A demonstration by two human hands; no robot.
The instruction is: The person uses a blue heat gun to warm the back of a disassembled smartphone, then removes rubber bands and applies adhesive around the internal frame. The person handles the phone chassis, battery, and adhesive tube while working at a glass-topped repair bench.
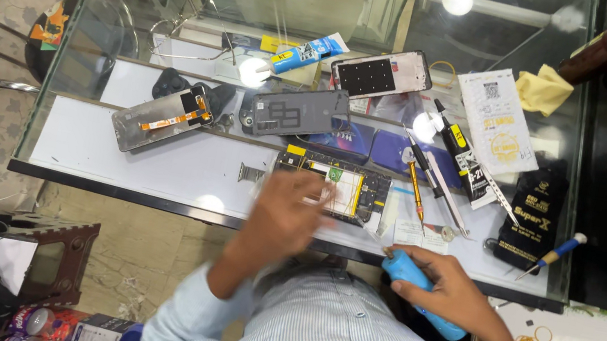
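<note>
While the left hand [286,213] hovers blurred over the opened phone [334,187] on the glass counter [116,146], its finger posture cannot be told. That phone lies at the counter's near edge, its yellow-taped insides facing up. The person's right hand [448,292] is wrapped around a blue electric screwdriver [419,291], held just below the counter edge. Beyond lie a grey back cover [297,111], a phone frame [381,74], a blue-and-white glue tube [309,53] and tweezers [445,191]. No container shows contents, except a brown bottle [603,50] lying at the far right.
</note>
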